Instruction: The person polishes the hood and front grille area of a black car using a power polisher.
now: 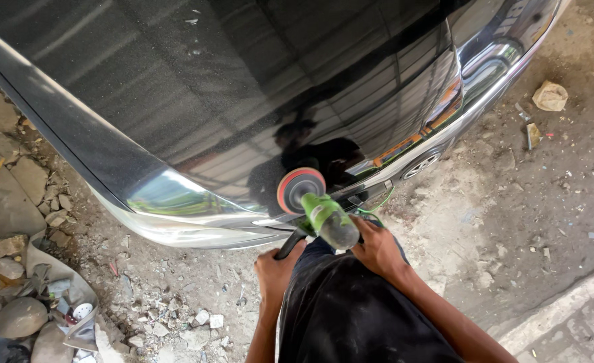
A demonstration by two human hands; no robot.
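The green polisher (328, 218) is the landmark here — it stands against the lower edge of the black car panel (243, 87), with its round pad (301, 190) lying flat on the glossy paint, the red rim of the pad turned toward the camera. The right hand (379, 247) is just beside the rear end of the polisher, on its right side; its grip is wrapped on the grey back part of the body, the wrist is bent and the forearm goes down and to the right. The left hand (277, 267) is below and left of the polisher, its grip pressed together around the black side handle (290, 246), with the arm coming almost straight up from the bottom of the picture. A green cable (376, 205) loops just right of the tool. Far left of the polisher, stones (18, 317) and rubble lie on the ground — far right of it, a crumpled paper lump (550, 95) on the dirt.
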